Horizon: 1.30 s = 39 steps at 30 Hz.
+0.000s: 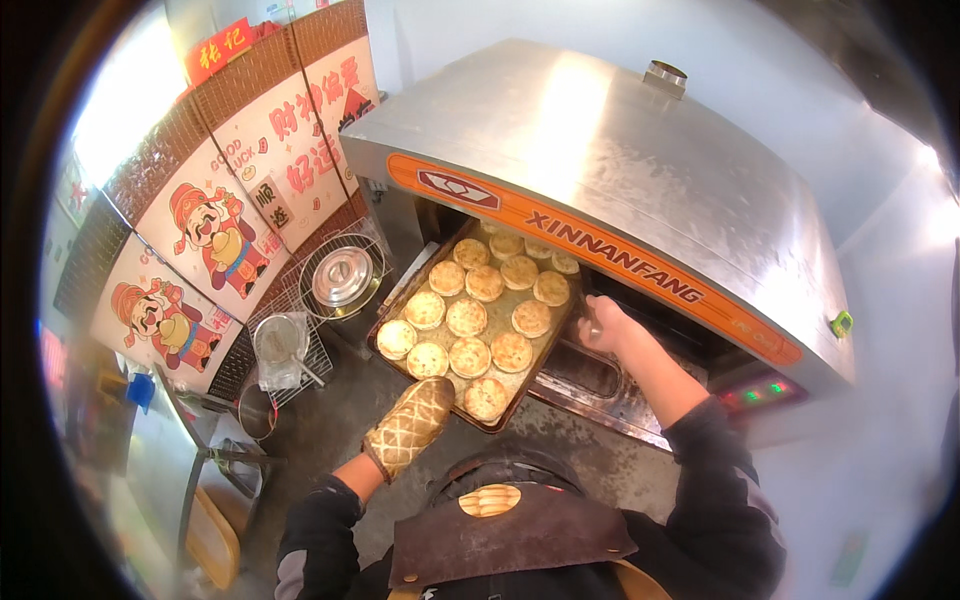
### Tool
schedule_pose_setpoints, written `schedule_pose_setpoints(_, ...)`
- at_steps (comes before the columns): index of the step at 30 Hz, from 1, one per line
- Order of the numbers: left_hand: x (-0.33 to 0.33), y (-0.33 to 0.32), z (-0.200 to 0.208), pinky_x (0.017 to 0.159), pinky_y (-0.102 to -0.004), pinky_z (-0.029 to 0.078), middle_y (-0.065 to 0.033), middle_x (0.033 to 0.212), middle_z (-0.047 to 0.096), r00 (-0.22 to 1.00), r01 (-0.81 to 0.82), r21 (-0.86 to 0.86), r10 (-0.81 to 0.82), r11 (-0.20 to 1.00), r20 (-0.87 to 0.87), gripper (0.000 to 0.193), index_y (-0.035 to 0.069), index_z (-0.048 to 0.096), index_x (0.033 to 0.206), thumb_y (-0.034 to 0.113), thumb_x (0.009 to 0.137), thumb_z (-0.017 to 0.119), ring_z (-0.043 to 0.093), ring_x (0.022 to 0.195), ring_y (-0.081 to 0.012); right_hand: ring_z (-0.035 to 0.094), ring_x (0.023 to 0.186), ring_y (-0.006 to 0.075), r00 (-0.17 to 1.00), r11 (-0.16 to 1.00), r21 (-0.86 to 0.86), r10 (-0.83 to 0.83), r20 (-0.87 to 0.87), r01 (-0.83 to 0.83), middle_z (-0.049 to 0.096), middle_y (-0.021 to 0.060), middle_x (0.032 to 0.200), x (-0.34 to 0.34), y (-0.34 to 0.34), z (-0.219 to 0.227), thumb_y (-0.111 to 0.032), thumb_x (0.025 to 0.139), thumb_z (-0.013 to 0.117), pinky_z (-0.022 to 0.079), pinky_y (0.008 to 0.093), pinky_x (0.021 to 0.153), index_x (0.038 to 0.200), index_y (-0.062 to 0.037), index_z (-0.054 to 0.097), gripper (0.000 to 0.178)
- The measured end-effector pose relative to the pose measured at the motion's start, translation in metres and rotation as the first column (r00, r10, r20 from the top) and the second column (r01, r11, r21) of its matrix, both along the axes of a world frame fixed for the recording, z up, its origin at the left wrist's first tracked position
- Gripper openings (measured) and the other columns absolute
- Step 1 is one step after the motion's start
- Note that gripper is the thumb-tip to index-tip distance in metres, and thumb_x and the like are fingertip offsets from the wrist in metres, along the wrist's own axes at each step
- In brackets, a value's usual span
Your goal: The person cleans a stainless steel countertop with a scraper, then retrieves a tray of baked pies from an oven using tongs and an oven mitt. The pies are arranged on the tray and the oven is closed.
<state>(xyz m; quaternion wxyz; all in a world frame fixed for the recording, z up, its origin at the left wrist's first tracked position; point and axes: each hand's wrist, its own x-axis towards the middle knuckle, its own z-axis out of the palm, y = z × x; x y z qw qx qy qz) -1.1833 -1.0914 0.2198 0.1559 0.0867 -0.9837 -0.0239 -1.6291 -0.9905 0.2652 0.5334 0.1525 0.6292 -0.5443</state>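
A dark-rimmed baking tray (503,306) sticks partway out of the oven (560,120), its far end under the hood. Rows of round, browned flatbreads (468,356) lie on it. My left hand (408,430), inside a brown-and-cream quilted oven mitt, is closed on the tray's near left edge; the mitt hides the fingers. At the tray's right side, by the oven mouth, my bare right hand (608,328) has its fingers curled together. Whatever they hold is too small or hidden to name.
Left of the tray stands a pot with a shiny metal lid (341,277) beside a wire rack (300,375) bearing a plastic-wrapped strainer-like item (281,338). A printed folding screen (215,230) rises behind. Lit controls (760,393) sit at the oven's right end.
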Motion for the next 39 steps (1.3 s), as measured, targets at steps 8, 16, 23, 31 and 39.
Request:
schedule_pose_setpoints(8, 0.008, 0.038, 0.065, 0.116, -0.0457, 0.047, -0.0236, 0.143, 0.065, 0.879, -0.28, 0.876, 0.472, 0.392, 0.069, 0.059, -0.007, 0.062, 0.141, 0.033, 0.101, 0.075, 0.059, 0.138, -0.0372, 0.044, 0.063, 0.0118, 0.999, 1.0, 0.011, 0.019, -0.032, -0.018, 0.05, 0.0035, 0.093, -0.005, -0.005, -0.026, -0.043, 0.116, 0.05, 0.045, 0.0265, 0.051, 0.114, -0.0172, 0.053, 0.026)
schedule_pose_setpoints(16, -0.015, 0.052, -0.003, 0.119, -0.0352, 0.042, -0.0156, 0.153, 0.061, 0.782, 0.069, 0.786, 0.523, -0.615, 0.34, 0.065, -0.006, 0.054, 0.154, 0.041, 0.11, 0.066, 0.056, 0.141, -0.025, 0.05, 0.058, 0.0154, 0.986, 0.995, -0.055, 0.072, -0.153, -0.081, 0.058, 0.0036, 0.085, -0.037, 0.01, -0.093, -0.044, 0.114, 0.058, 0.044, 0.0324, 0.049, 0.127, -0.016, 0.058, 0.031)
schedule_pose_setpoints(23, -0.038, 0.048, -0.047, 0.116, -0.0363, 0.045, -0.0122, 0.145, 0.065, 0.753, 0.304, 0.703, 0.614, -0.644, 0.237, 0.05, -0.005, 0.058, 0.148, 0.029, 0.112, 0.065, 0.06, 0.133, -0.0213, 0.073, 0.08, 0.0354, -0.114, 0.778, 0.627, 0.619, -0.777, -0.046, 0.068, 0.0167, 0.097, -0.031, 0.045, -0.12, -0.023, 0.107, 0.065, 0.061, 0.0452, 0.067, 0.156, -0.0073, 0.051, 0.053)
schedule_pose_setpoints(31, -0.02, 0.043, -0.041, 0.12, -0.0382, 0.045, -0.0148, 0.146, 0.064, 0.786, 0.343, 0.654, 0.587, -0.675, 0.194, 0.043, -0.008, 0.057, 0.146, 0.019, 0.112, 0.062, 0.061, 0.132, -0.0233, 0.076, 0.091, 0.0346, -0.445, 0.474, 0.875, 0.807, -0.387, 0.098, 0.06, 0.0194, 0.123, 0.006, 0.077, -0.052, -0.003, 0.093, 0.067, 0.066, 0.0453, 0.078, 0.163, -0.0049, 0.045, 0.073)
schedule_pose_setpoints(39, 0.008, 0.039, -0.05, 0.122, -0.0398, 0.043, -0.0152, 0.149, 0.063, 0.807, 0.326, 0.646, 0.559, -0.69, 0.189, 0.044, -0.008, 0.056, 0.147, 0.018, 0.112, 0.062, 0.061, 0.134, -0.0248, 0.077, 0.088, 0.0401, -0.294, 0.562, 0.824, 0.801, -0.521, 0.07, 0.064, 0.023, 0.119, 0.066, 0.113, -0.008, -0.014, 0.095, 0.073, 0.064, 0.0491, 0.077, 0.16, -0.0047, 0.048, 0.07)
